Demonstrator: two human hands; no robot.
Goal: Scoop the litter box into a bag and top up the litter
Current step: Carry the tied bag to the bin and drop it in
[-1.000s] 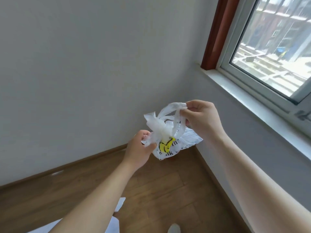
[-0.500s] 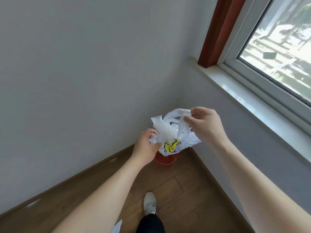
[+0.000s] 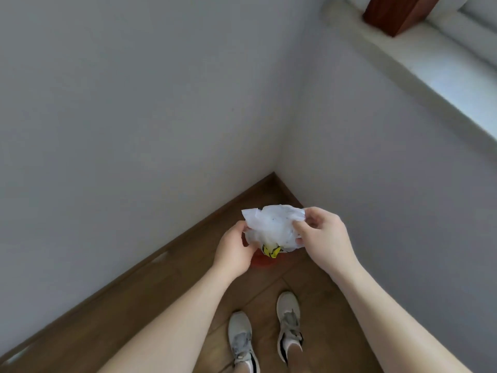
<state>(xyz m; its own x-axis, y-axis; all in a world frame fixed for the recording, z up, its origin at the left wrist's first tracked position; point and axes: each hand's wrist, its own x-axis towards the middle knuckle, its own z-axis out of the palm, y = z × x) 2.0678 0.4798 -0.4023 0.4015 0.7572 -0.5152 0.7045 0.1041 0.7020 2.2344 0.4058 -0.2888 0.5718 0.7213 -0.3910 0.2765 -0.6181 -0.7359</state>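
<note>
A white plastic bag [image 3: 274, 227] with a yellow and black print is bunched up between both hands, in front of the room corner. My left hand [image 3: 233, 251] grips its left side from below. My right hand [image 3: 321, 235] pinches its right side with fingers and thumb. A red round container [image 3: 262, 261] stands on the floor directly beneath the bag, mostly hidden by the bag and my left hand. No litter box or scoop is in view.
Two grey walls meet at a corner [image 3: 274, 170] just beyond the bag. Wooden floor [image 3: 166, 281] with a dark skirting board runs along them. My two grey shoes [image 3: 289, 321] stand behind the red container. A white window sill [image 3: 430, 63] juts out upper right.
The view has tilted down to the floor corner. Both hands have lowered the bag over the red container, and its handles are now gathered in rather than held up as loops.
</note>
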